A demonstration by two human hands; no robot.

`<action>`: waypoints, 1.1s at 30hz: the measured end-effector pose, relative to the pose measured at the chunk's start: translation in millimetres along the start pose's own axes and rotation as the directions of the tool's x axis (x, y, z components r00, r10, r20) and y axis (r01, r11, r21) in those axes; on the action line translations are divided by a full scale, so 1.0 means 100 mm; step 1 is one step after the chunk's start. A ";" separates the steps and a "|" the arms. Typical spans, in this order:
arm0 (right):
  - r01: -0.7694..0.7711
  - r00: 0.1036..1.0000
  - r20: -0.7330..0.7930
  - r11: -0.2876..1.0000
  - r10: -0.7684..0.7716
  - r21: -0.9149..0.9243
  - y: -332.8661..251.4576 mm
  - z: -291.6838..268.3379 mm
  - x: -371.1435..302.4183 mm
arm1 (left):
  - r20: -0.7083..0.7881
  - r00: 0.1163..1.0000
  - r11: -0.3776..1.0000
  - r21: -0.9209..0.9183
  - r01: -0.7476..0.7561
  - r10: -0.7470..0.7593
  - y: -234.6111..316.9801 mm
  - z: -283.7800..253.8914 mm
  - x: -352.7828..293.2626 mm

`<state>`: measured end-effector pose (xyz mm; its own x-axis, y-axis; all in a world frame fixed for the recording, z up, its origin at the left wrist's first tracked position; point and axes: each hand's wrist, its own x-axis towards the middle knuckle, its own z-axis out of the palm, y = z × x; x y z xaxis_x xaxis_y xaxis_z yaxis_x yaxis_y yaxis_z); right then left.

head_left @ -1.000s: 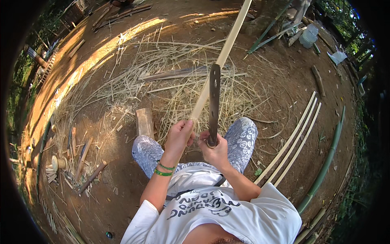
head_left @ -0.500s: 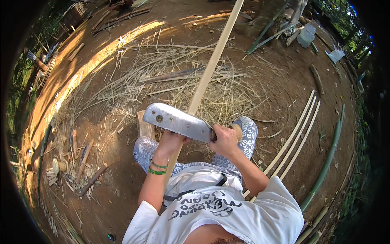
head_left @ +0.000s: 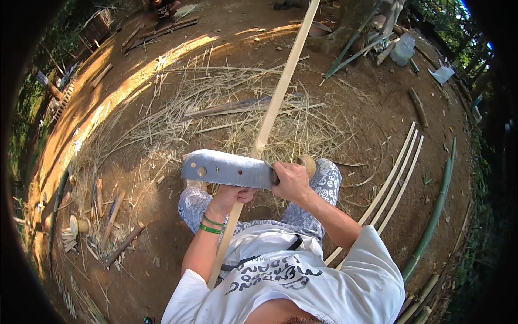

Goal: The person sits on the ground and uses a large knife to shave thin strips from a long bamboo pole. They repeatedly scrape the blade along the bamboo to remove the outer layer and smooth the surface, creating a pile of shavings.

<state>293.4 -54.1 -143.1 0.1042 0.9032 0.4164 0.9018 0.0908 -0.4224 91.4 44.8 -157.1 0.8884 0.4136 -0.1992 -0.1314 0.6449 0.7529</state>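
Note:
A long pale bamboo strip [head_left: 280, 97] slants from beside my waist up past the far edge of the view. My left hand [head_left: 231, 198] is closed round it just below the blade, with green bands on that wrist. My right hand [head_left: 292, 180] grips the handle of a broad machete [head_left: 221, 169], whose wooden handle end [head_left: 308, 164] shows past my fist. The grey blade, pierced with several holes, lies across the strip and hides part of it. Its tip reaches left over a wooden block [head_left: 195, 182] near my left knee.
Bamboo shavings [head_left: 216, 102] litter the ground ahead. Three pale strips [head_left: 391, 181] and a green bamboo pole [head_left: 440, 208] lie to my right. Offcuts and a spool-like roll [head_left: 80, 224] are at left. A clear jug [head_left: 402, 51] stands far right; a person [head_left: 164, 7] is far off.
The machete has come slightly toward me and left, its blade turning from slanted to nearly level. More of my left hand's fingers now show below it.

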 end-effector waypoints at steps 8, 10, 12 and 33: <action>-0.126 0.985 -0.123 0.990 0.117 -0.062 0.25 0.01 0.26 | -0.042 0.998 0.992 -0.124 0.039 -0.045 0.10 0.26 -0.04; -0.200 0.976 -0.109 0.976 0.190 -0.090 0.28 0.04 0.28 | -0.002 0.994 0.989 -0.103 0.108 -0.109 0.02 0.14 -0.14; -0.168 0.983 -0.095 0.979 0.157 -0.112 0.29 0.14 0.27 | 0.029 0.991 0.982 -0.136 0.130 -0.127 -0.06 0.01 -0.15; 0.039 0.964 0.267 0.986 0.006 -0.165 0.49 0.03 0.28 | -0.007 0.979 0.950 -0.242 0.198 -0.206 -0.07 -0.01 -0.10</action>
<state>339.0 -23.0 -154.4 -0.0058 0.9829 0.1841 0.9620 0.0557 -0.2673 82.6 36.9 -161.0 0.8932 0.2765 -0.3545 -0.0554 0.8502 0.5235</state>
